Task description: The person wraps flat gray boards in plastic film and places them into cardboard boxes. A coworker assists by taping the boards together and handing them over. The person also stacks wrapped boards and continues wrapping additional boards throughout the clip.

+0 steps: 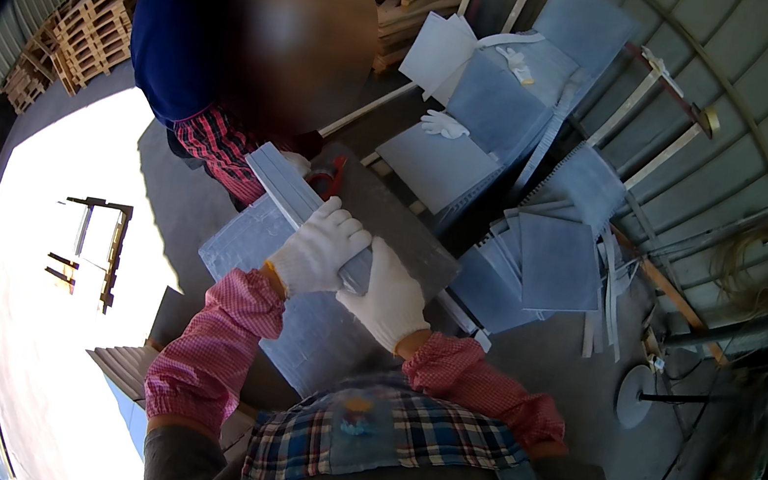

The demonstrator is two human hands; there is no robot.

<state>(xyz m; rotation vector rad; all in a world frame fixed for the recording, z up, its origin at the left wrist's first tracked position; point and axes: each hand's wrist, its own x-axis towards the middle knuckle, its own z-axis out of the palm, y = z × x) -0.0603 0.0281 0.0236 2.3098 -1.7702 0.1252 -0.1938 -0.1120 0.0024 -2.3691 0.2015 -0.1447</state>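
Note:
A narrow stack of long grey strips (285, 184) lies slantwise over the work surface, with its far end toward the co-worker. My left hand (318, 248), in a white knit glove, is closed around its near part from the left. Against it, my right hand (387, 298), gloved alike, grips the near end of the same stack. Under the strips are a large blue-grey panel (240, 236) and a darker grey board (404, 241). Just beyond my hands sits a red tool (329, 175), its kind unclear. A co-worker's pale glove shows near the strips' far end.
A co-worker in dark blue (171, 39) stands at the far left. Stacked grey panels (509, 100) with loose white gloves (444, 125) stand at the back right. More panels (559, 266) lie at the right. Wooden pallets (94, 23) and a round-based stand (635, 397) are farther out.

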